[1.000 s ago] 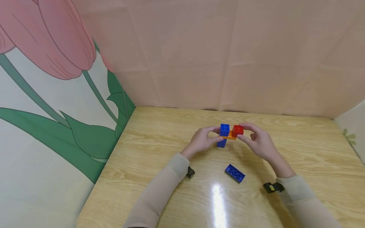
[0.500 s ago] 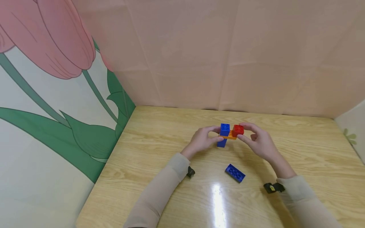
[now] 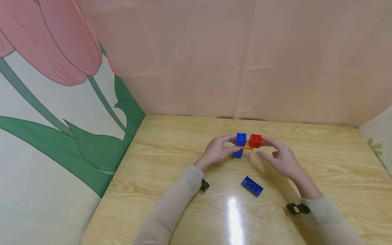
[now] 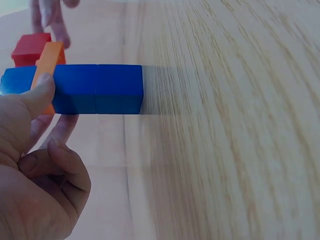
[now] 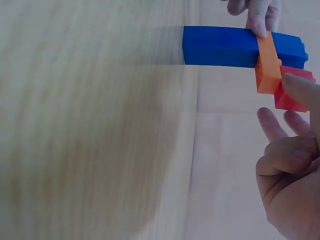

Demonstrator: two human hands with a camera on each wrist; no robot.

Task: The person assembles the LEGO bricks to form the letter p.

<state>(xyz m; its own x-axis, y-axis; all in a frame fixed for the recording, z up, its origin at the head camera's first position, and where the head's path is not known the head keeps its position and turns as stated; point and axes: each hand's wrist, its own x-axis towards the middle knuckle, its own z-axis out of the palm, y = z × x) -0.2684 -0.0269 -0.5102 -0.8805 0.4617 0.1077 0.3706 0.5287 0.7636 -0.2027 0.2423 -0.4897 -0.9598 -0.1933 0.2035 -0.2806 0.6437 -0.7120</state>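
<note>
A small building-brick tower stands upright on the table. Two stacked blue bricks (image 4: 97, 90) form its column, with an orange brick (image 5: 268, 62) laid across the column's top. Above the orange brick sit a blue brick (image 3: 241, 139) on the left and a red brick (image 3: 255, 141) at the overhanging right end. My left hand (image 3: 216, 150) pinches the tower at the orange brick, thumb on the near side. Beside the red brick, my right hand (image 3: 282, 159) has its thumb and fingers spread apart; its fingertips reach the red brick's right side in the head view.
A loose blue brick (image 3: 252, 186) lies studs-down on the wooden table (image 3: 171, 136), nearer the body than the tower. Behind the table hangs a pink cloth backdrop (image 3: 196, 61), and a tulip-patterned panel (image 3: 95, 143) borders the left side.
The right hand has let go of the red brick, its thumb drawing away to the right and toward the body. The left hand and the tower have hardly moved.
</note>
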